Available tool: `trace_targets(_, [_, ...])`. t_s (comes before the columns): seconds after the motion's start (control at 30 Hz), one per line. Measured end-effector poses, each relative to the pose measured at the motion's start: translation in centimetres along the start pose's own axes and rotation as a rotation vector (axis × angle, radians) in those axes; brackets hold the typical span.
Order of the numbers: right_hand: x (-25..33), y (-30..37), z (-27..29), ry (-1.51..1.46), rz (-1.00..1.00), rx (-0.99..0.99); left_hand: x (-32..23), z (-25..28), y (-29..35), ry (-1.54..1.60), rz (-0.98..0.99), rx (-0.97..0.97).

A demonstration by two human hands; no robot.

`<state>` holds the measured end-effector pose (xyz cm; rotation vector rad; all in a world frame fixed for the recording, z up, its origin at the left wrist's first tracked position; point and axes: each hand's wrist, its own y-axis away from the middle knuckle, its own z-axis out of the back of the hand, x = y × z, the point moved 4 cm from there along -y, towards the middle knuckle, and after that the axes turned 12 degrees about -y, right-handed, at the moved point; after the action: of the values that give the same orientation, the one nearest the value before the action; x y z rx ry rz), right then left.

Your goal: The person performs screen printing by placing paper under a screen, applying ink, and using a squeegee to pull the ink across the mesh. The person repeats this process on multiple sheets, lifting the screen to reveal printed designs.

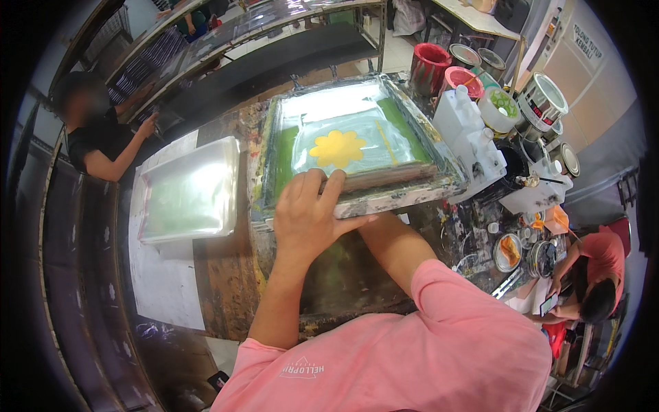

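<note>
A screen printing frame [446, 180] is tilted on the worktable in front of me, its near edge raised. Its mesh has a green border, a pale middle and a yellow flower shape [338, 149], with a thin yellow line to the right. My left hand [305, 206] is closed over the frame's near edge, fingers on top and thumb along the outer side. My right forearm [388, 247] reaches beneath the raised frame; that hand and its fingers are hidden. Left of the frame lies a second frame [235, 185], wrapped in clear plastic, on white paper [168, 288].
Paint cans, including a red one [430, 69], and white jugs [484, 161] crowd the right side. A lid with orange paint [508, 252] lies nearer. One person [96, 137] stands at the left; another [604, 275] sits at the right with a phone. Racks [240, 34] stand behind.
</note>
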<state>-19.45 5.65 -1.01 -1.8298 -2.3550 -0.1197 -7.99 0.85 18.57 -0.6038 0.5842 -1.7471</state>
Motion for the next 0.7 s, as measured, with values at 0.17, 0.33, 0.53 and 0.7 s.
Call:
trace_targets(0.17, [0.7,6.7,-4.2,-0.32,-0.265,0.357,0.3,-0.5,0.7,-0.008,0.006,-0.051])
trace_targets(0.33, [14.6,5.7,-0.2,1.251,0.181,0.222,-0.2,-0.8,0.6,0.009,-0.008,-0.043])
trace_targets(0.53, [12.4,8.0,-0.1,-0.416,-0.19,-0.121,0.0,-1.1,1.2,-0.005,0.005,-0.027])
trace_targets(0.7, [12.6,-0.5,0.3,0.362,0.227,-0.215,0.0,-0.9,1.1,-0.012,0.004,-0.018])
